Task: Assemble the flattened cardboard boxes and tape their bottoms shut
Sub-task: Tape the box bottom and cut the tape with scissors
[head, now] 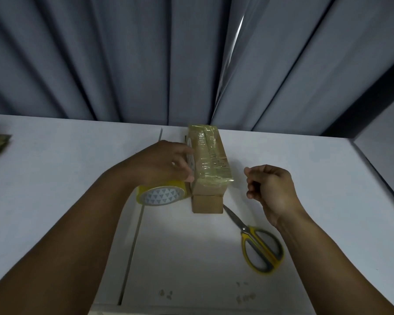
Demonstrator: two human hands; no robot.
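The left hand (166, 160) lies back-up beside the cardboard box (210, 160), fingers only slightly bent and their tips touching the box's left wall; it grips nothing. The right hand (271, 185) hangs just above the table (55, 178) to the right of the box, apart from it, fingers loosely curled and empty.

Location: the box stands near the far edge of the table, at its middle, long axis running away from the person. Its upper face is covered with glossy yellowish tape. A second brown cardboard face (207, 203) sits at the near end, lower down; whether this is a flap or a separate box cannot be told.

Handling, by judgement:
- Weight: light, being small and probably empty. It should slide under a light sideways push.
- Stiffness: the walls are likely to flex if squeezed at mid-span, while corners and edges are stiffer.
- Surface: the taped face is probably slick and the bare cardboard sides offer better friction.
- Grip: take hold across the two long side walls, near the ends, rather than on the taped face.

The tape roll (162, 194) lies flat under the left wrist, close beside the box. The scissors (257, 244) lie nearer, blades pointing at the box's near right corner.
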